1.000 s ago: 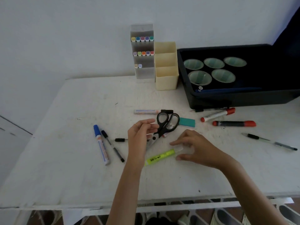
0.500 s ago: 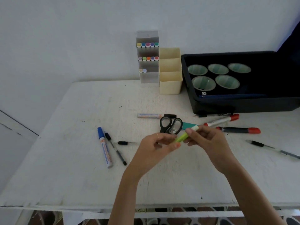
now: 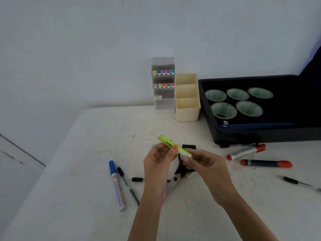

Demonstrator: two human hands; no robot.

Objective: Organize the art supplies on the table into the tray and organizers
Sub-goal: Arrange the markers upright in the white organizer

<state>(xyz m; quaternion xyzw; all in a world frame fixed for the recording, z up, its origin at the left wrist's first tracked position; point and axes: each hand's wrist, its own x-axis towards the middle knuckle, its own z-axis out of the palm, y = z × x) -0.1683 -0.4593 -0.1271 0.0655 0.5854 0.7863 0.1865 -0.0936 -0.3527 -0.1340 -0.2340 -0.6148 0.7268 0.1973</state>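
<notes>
Yellow-green highlighter with a pale translucent cap (image 3: pixel 165 141): held in the air just above the black-handled scissors (image 3: pixel 182 169), tilted, capped end up and to the left. Left hand (image 3: pixel 156 164): grip clamped on the barrel, thumb and fingertips pinching it near the middle. Right hand (image 3: pixel 206 164): grip clamped on the lower right end, pinched between thumb and fingers.

Scissors lie flat on the white table (image 3: pixel 86 171), under and between both hands; handles away from the person, blades pointing back toward them.

Left of the scissors: white marker with a blue cap (image 3: pixel 116 185), thin black pen (image 3: pixel 127 185) just beside it. The two are roughly parallel.

Right of the scissors: white marker with red ends (image 3: pixel 246 151), dark marker with red ends (image 3: pixel 266 163), both loose on the table. Further right, a slim black pen (image 3: pixel 298 183).

Beyond the scissors, to the right: black rectangular tray (image 3: pixel 260 136) holding five pale green round cups (image 3: pixel 249 108).

Straight beyond the scissors: cream plastic organizer with three stepped compartments (image 3: pixel 187 110), touching the tray's left side or close to it. On the organizer's left, a clear tiered marker holder (image 3: pixel 163 103) with rows of coloured caps, standing against the wall.
</notes>
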